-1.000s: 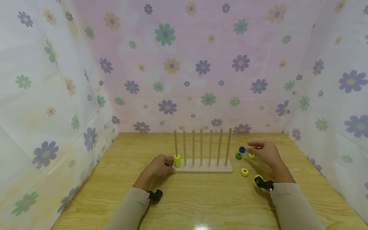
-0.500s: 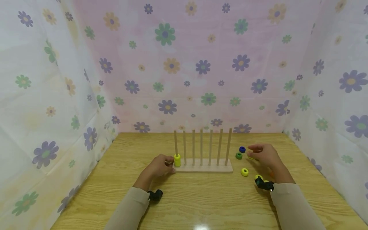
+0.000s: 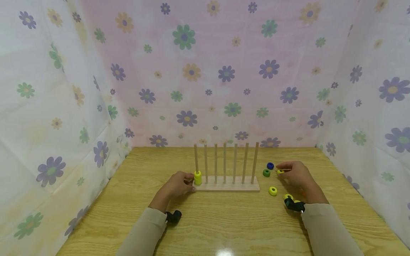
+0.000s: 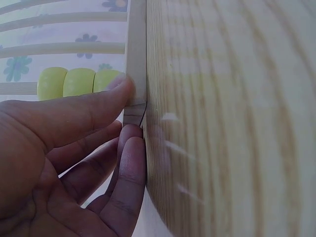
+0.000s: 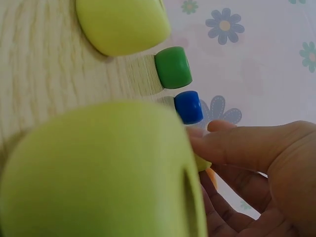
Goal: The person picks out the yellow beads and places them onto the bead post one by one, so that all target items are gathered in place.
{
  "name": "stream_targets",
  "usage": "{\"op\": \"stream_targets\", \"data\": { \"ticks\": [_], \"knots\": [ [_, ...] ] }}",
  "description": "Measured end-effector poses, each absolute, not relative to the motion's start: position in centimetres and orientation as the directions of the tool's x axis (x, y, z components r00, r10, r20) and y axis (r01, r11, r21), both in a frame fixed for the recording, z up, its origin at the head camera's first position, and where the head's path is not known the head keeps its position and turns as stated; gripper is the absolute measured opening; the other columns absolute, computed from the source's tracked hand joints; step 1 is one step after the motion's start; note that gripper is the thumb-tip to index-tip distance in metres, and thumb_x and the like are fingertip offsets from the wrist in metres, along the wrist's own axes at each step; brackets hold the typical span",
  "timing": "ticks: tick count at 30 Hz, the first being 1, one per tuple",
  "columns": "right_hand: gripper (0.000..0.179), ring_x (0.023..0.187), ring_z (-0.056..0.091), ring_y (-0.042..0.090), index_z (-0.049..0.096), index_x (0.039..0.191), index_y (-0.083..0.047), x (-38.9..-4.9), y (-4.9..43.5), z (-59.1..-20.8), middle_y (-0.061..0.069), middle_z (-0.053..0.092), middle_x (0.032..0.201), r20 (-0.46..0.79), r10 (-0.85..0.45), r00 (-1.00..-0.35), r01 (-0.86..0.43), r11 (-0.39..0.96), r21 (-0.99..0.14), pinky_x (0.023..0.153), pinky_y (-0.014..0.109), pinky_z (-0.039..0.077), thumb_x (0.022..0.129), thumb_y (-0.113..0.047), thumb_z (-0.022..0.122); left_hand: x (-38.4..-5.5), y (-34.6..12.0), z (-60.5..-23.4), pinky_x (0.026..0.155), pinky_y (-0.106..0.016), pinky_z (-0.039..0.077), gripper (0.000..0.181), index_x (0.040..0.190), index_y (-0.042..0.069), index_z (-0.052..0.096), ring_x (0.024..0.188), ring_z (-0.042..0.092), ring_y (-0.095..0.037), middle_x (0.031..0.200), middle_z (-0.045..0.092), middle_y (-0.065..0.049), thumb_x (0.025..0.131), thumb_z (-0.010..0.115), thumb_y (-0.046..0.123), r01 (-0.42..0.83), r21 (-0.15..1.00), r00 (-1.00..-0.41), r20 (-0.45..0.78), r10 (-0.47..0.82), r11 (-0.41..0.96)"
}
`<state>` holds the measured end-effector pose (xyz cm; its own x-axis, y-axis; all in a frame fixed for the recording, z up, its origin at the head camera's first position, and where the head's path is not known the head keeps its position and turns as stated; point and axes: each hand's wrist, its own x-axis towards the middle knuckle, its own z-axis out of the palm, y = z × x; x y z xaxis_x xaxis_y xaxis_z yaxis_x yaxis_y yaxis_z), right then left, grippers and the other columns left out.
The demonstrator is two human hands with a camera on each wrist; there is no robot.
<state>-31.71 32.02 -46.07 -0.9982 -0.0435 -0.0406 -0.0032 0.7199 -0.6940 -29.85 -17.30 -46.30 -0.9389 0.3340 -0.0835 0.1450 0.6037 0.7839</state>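
A wooden peg stand (image 3: pixel 225 185) with a row of upright pegs sits on the table. Yellow beads (image 3: pixel 198 178) are stacked on its leftmost peg; three show in the left wrist view. My left hand (image 3: pixel 176 184) grips the stand's left end, thumb (image 4: pixel 106 101) on the base and fingertips against its end. To the right of the stand, my right hand (image 3: pixel 294 173) pinches a yellow bead (image 3: pixel 280 171) between thumb and fingers. In the right wrist view that bead (image 5: pixel 202 163) is mostly hidden behind the thumb.
Close to the right hand lie a blue bead (image 3: pixel 270 166) and a green bead (image 3: pixel 266 173). Nearer stand yellow beads (image 3: pixel 273 191), some partly behind the black wrist camera (image 3: pixel 294 205). An orange bead (image 3: pixel 303 193) shows beside the right wrist. Flowered cloth walls (image 3: pixel 211 96) enclose the table (image 3: pixel 208 227).
My right hand has come down slightly over the yellow bead, and its thumb and fingers have closed on it. The left hand stays on the stand's end.
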Motion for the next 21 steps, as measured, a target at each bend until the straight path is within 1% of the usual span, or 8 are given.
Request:
{"op": "stream_targets", "data": {
  "ticks": [3,9,12,15,19,21],
  "knots": [
    [0.043,0.128,0.056,0.047,0.068,0.136,-0.006,-31.64,32.04,-46.18,0.027,0.057,0.145,-0.040,-0.046,-0.998,-0.006,0.726,-0.687,0.101,0.061,0.051,0.095,-0.018,0.076,-29.87,-17.27,-46.26,0.079,-0.033,0.056,0.051,0.137,0.011,0.069,0.110,0.067,-0.024,0.128,0.070,-0.008,0.088,0.084,0.011,0.140,0.785,-0.940,-0.086,0.330,0.604],
    [0.041,0.131,0.053,0.047,0.066,0.138,-0.006,-31.42,32.36,-46.44,0.026,0.058,0.144,-0.063,-0.036,-0.997,0.020,0.702,-0.712,0.107,0.062,0.046,0.098,-0.015,0.072,-29.91,-17.18,-46.44,0.085,-0.038,0.059,0.053,0.139,0.009,0.067,0.118,0.066,-0.030,0.138,0.066,-0.012,0.088,0.083,0.012,0.150,0.780,-0.936,-0.086,0.341,0.608],
    [0.041,0.131,0.054,0.046,0.066,0.138,-0.006,-31.42,32.42,-46.55,0.026,0.058,0.143,-0.075,-0.027,-0.997,0.037,0.680,-0.732,0.109,0.063,0.044,0.099,-0.014,0.071,-29.93,-17.15,-46.48,0.085,-0.037,0.058,0.053,0.139,0.010,0.068,0.118,0.066,-0.029,0.138,0.066,-0.011,0.088,0.084,0.012,0.143,0.779,-0.938,-0.090,0.335,0.610],
    [0.041,0.130,0.054,0.046,0.065,0.138,-0.006,-31.49,32.40,-46.56,0.026,0.058,0.143,-0.075,-0.021,-0.997,0.042,0.671,-0.740,0.109,0.063,0.044,0.099,-0.014,0.071,-29.98,-17.14,-46.44,0.083,-0.035,0.058,0.052,0.138,0.010,0.068,0.117,0.066,-0.027,0.136,0.067,-0.010,0.089,0.083,0.013,0.142,0.781,-0.939,-0.089,0.333,0.608],
    [0.041,0.131,0.053,0.047,0.066,0.137,-0.005,-31.64,32.35,-46.48,0.026,0.056,0.145,-0.062,-0.021,-0.998,0.031,0.683,-0.730,0.109,0.063,0.043,0.098,-0.016,0.072,-29.86,-17.15,-46.24,0.080,-0.034,0.057,0.052,0.138,0.010,0.068,0.115,0.067,-0.027,0.135,0.067,-0.010,0.088,0.084,0.013,0.135,0.783,-0.939,-0.094,0.331,0.607],
    [0.041,0.132,0.052,0.047,0.067,0.137,-0.005,-31.71,32.31,-46.44,0.027,0.056,0.146,-0.060,-0.023,-0.998,0.028,0.686,-0.727,0.110,0.063,0.043,0.098,-0.017,0.072,-29.82,-17.17,-46.18,0.081,-0.034,0.058,0.052,0.138,0.010,0.068,0.116,0.066,-0.027,0.136,0.067,-0.011,0.088,0.084,0.013,0.132,0.784,-0.940,-0.095,0.327,0.607]
  ]
}}
